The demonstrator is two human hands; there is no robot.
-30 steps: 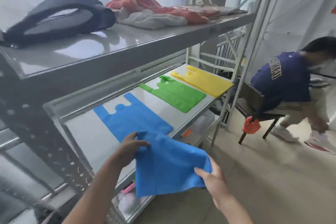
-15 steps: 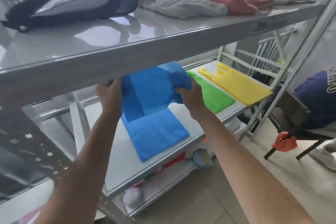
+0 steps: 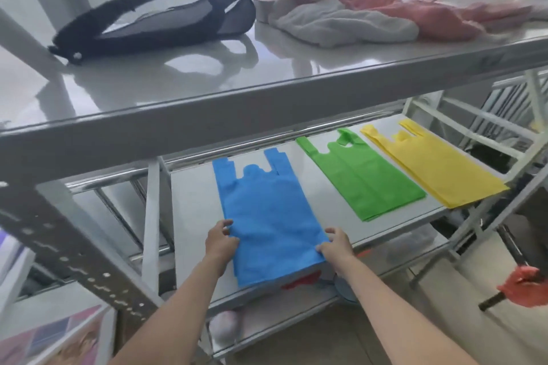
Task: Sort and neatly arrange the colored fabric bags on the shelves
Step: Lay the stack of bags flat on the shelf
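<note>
1. A blue fabric bag (image 3: 268, 218) is laid flat on the middle shelf (image 3: 192, 210), handles pointing toward the back, its near end reaching the shelf's front edge.
2. The bag's left edge is pinched by the left hand (image 3: 221, 241); the grip is nearly closed, with thumb and fingers drawn together on the fabric.
3. The bag's right edge, near the lower corner, is pinched by the right hand (image 3: 336, 246); the fingers are curled onto the cloth, and the grip is likewise narrow.
4. A green fabric bag (image 3: 360, 176) is seen flat on the same shelf to the right of the blue one, apart from it.
5. A yellow fabric bag (image 3: 430, 169) is placed further right, just beside the green one, its near corner overhanging the shelf edge.
6. On the top shelf (image 3: 207, 80) a black strap loop (image 3: 154, 18) is set at the left, and crumpled white cloth (image 3: 341, 24) and red cloth (image 3: 400, 0) at the right.
</note>
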